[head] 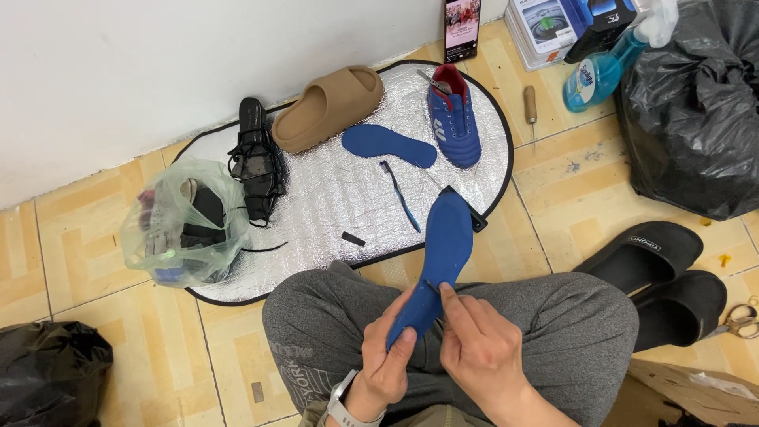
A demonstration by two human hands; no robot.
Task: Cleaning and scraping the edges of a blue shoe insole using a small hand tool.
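Note:
My left hand (389, 357) grips the heel end of a blue insole (439, 257) held above my lap, its toe end pointing away from me. My right hand (474, 341) pinches the same insole's right edge near the heel with thumb and forefinger. A second blue insole (387, 145) lies flat on the silver mat (332, 202), beside a blue shoe (454, 117) with a red lining. A thin blue strip (401, 196) lies on the mat between them.
A tan slide (327, 107) and a black sandal (257, 158) rest on the mat. A clear bag of shoes (186, 224) sits at left. Black slides (660, 273), scissors (741, 320), a black bag (696, 103), a spray bottle (597, 71), an awl (530, 107) and a phone (462, 28) surround me.

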